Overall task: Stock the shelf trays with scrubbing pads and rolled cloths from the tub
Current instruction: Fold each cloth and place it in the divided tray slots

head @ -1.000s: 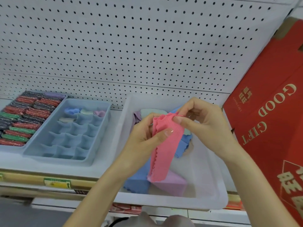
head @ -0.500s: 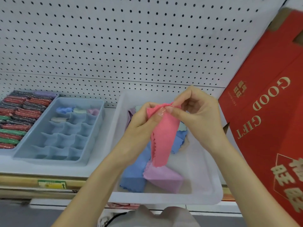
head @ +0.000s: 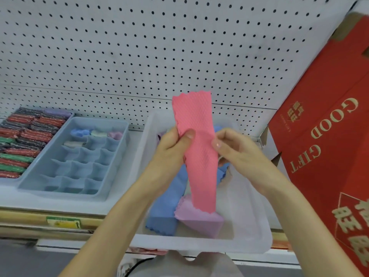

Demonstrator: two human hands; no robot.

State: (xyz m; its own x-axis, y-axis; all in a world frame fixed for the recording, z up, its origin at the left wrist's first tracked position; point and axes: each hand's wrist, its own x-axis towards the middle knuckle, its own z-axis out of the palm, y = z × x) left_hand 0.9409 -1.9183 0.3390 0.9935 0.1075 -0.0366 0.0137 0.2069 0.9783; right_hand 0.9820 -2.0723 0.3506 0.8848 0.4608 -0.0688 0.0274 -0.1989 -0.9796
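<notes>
Left hand (head: 171, 150): pinches the pink cloth (head: 201, 168) at its left edge, thumb flat on the front face, fingers behind. Right hand (head: 239, 152): fingers curled, thumb and a fingertip nip the right edge at about the same height. The hands are close together, only the cloth's width between them, both above the tub (head: 199, 245).

Pink cloth: long narrow strip, held roughly upright, top leaning slightly left. Waffle texture, wavy-cut ends. Top end stands free above the hands, in front of the pegboard (head: 139, 56). Bottom end hangs down into the tub and ends over the purple cloth (head: 199, 220); can't tell if they touch.

Tub: clear plastic, on the shelf (head: 12, 198), front end sticking out past the shelf edge. Inside: blue cloth (head: 165, 206) folded at front left, purple cloth just beside it on the right. More blue fabric sits under the right hand, partly hidden.

Just left of the tub: grid tray (head: 60, 191), blue-grey, many small cells. Rolls (head: 98, 133) in its back row: blue, pale green, purple, side by side. One more pale roll in the next row, left cell.

Further left: pads (head: 22, 140), packed in tight rows right up against the grid tray. Red, green and dark ones, cut off by the frame edge.

Right of the tub: big red box (head: 329, 156), gold "GOOD GIFT" print, lettering rotated from this view.

Shelf front: tan strip with a yellow-green label (head: 63, 222) below the grid tray.
</notes>
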